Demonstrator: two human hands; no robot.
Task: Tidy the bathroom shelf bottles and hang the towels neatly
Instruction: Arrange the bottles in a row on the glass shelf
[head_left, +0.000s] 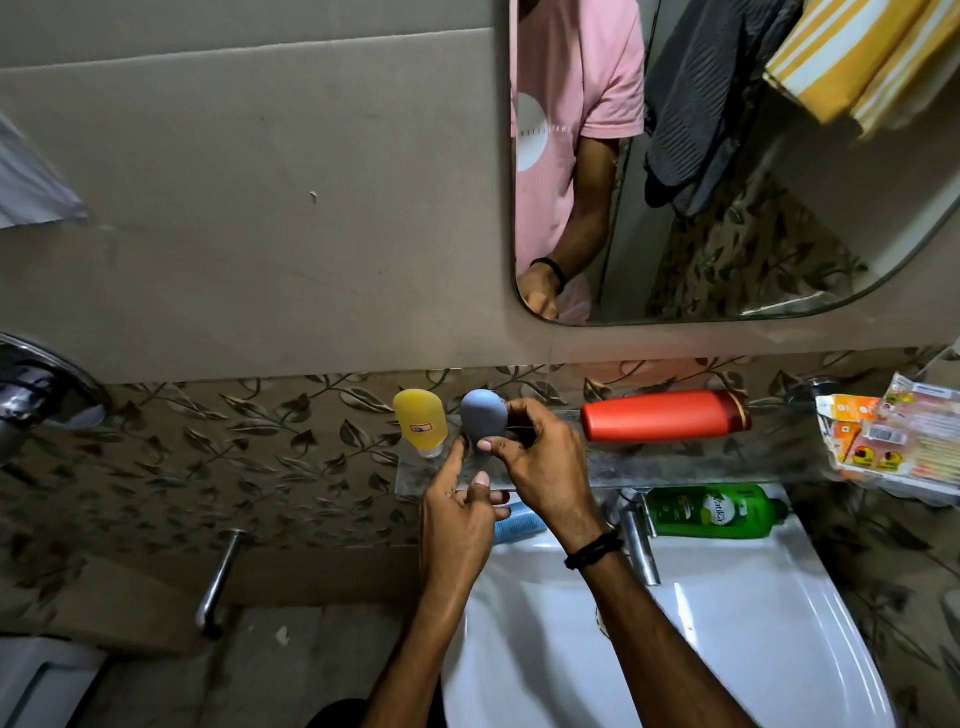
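Observation:
A glass shelf (675, 470) runs along the tiled wall above the sink. On its left end a small yellow bottle (420, 420) stands cap down. Beside it stands a grey-blue bottle (484, 414), and my right hand (535, 457) grips it from the right. My left hand (460, 512) sits just below it, fingertips touching its lower end. A red bottle (665, 415) lies on its side on the shelf to the right. A green bottle (714, 512) lies on the sink's back rim. A grey towel (701, 104) and a yellow striped towel (862, 57) show in the mirror.
A white sink (727, 639) with a chrome tap (641, 545) is below the shelf. A blue tube (517, 522) lies behind my hands. Orange packets (893, 436) sit at the right end. A chrome wall tap (221, 577) sticks out at lower left.

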